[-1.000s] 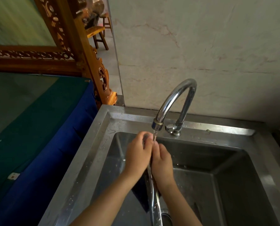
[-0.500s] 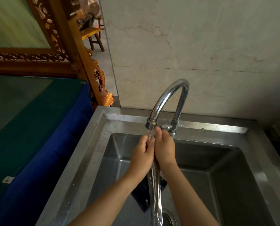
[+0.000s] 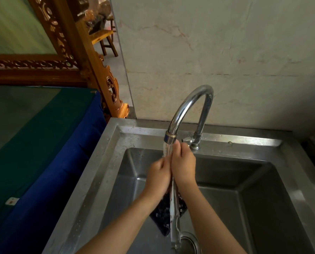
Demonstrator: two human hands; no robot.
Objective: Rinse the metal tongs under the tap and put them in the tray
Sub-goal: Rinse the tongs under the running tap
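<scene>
Beneath the running tap (image 3: 188,105), the left hand (image 3: 159,177) and right hand (image 3: 184,166) gripped the metal tongs (image 3: 173,208) between them, the tongs pointing toward 6 o'clock inside the sink (image 3: 105,162).

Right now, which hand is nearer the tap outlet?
Right. The right hand is up beside the tap outlet, almost touching it; the left hand sits lower, below and left of the outlet. Both hold the metal tongs.

Head-worn, close, down onto tap (image 3: 182,109)
</scene>
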